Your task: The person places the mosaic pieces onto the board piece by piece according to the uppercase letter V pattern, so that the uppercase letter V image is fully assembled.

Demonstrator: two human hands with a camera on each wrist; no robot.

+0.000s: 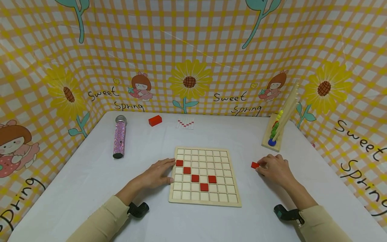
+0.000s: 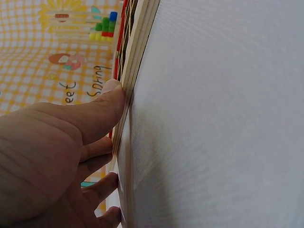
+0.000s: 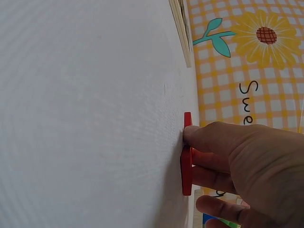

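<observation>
A square wooden grid board (image 1: 223,198) lies in the middle of the table in the head view. Several flat red squares sit in its cells, the lowest being a red tile (image 1: 204,187). My left hand (image 1: 155,173) rests along the board's left side. In the left wrist view its thumb (image 2: 107,102) touches the outer edge of the board (image 2: 137,52), the other fingers fairly straight. To the right of the board, my right hand (image 1: 276,168) pinches a small red square tile (image 1: 254,165) low over the white cloth. The right wrist view shows this red tile (image 3: 186,173) edge-on, partly covered by the thumb.
Behind the board lie a red block (image 1: 155,120) and a small pattern card (image 1: 185,123) with red squares in a V. A glittery pink microphone (image 1: 119,137) lies at the left. A wooden bead stand (image 1: 266,143) with coloured beads and tall rods stands back right.
</observation>
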